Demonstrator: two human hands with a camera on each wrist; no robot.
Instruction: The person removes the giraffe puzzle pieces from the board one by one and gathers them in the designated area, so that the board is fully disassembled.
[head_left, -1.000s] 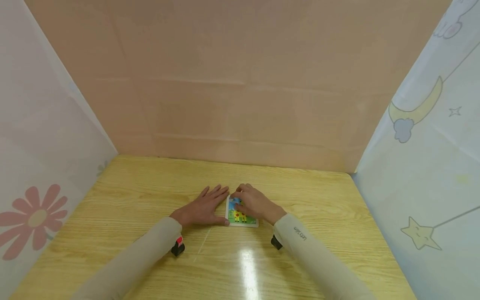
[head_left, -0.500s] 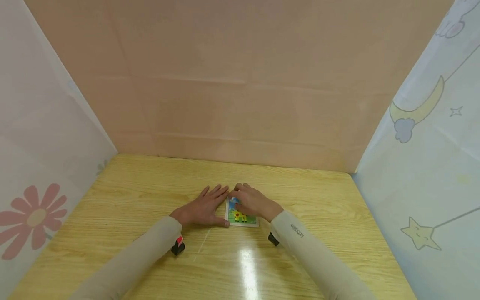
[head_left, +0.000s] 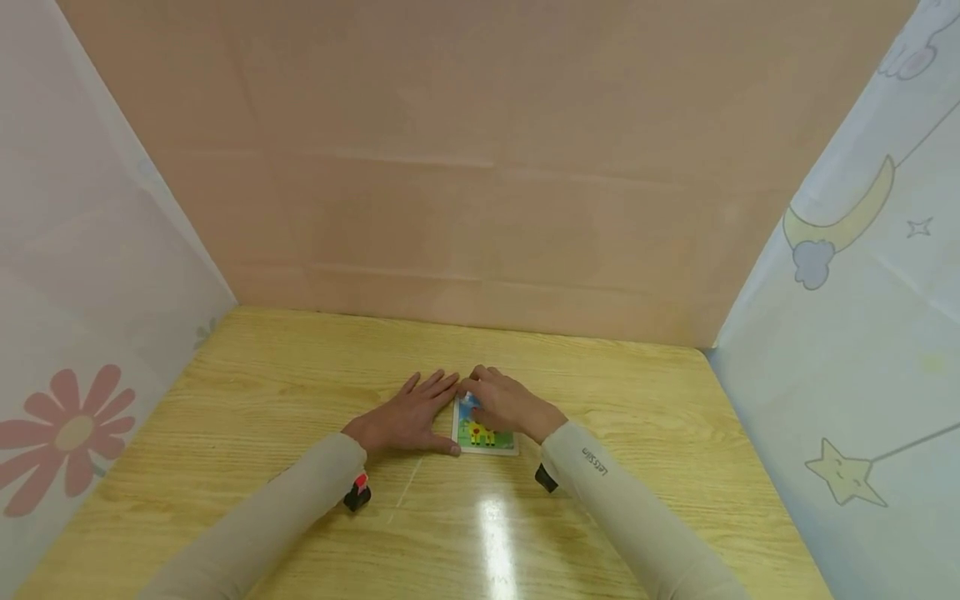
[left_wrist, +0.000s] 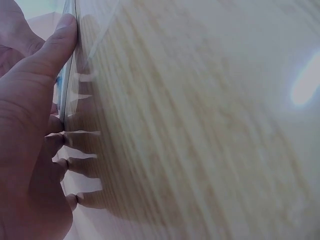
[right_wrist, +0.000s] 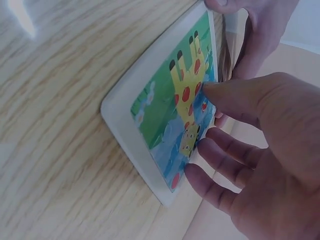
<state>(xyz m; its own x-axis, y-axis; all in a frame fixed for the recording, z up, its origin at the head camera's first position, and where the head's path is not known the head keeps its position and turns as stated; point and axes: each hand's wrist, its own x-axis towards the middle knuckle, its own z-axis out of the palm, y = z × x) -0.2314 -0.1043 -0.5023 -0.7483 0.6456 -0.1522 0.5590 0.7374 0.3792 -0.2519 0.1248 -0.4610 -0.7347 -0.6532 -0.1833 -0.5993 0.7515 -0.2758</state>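
Observation:
A white-bordered picture board (head_left: 497, 442), which looks like a children's puzzle, lies flat on the wooden table. Its yellow giraffe (right_wrist: 186, 92) has red spots against green and blue. My left hand (head_left: 408, 421) rests spread on the table at the board's left side, thumb tip at the near left corner. In the left wrist view, the thumb (left_wrist: 57, 45) lies along the board's edge. My right hand (head_left: 517, 408) is over the upper right part, hiding some of it. Its thumb (right_wrist: 225, 97) touches the giraffe, while bent fingertips (right_wrist: 197, 175) touch near the picture's top edge.
The wooden table (head_left: 300, 367) meets a tan back panel (head_left: 480, 233). Pale printed side panels stand left (head_left: 150, 267) and right (head_left: 885, 350). Small black wrist devices show under the left sleeve (head_left: 285, 508) and right sleeve (head_left: 615, 500). Light glares on the table's front part.
My right hand has shifted slightly to the left and away from me over the picture. My left hand and the board have stayed put.

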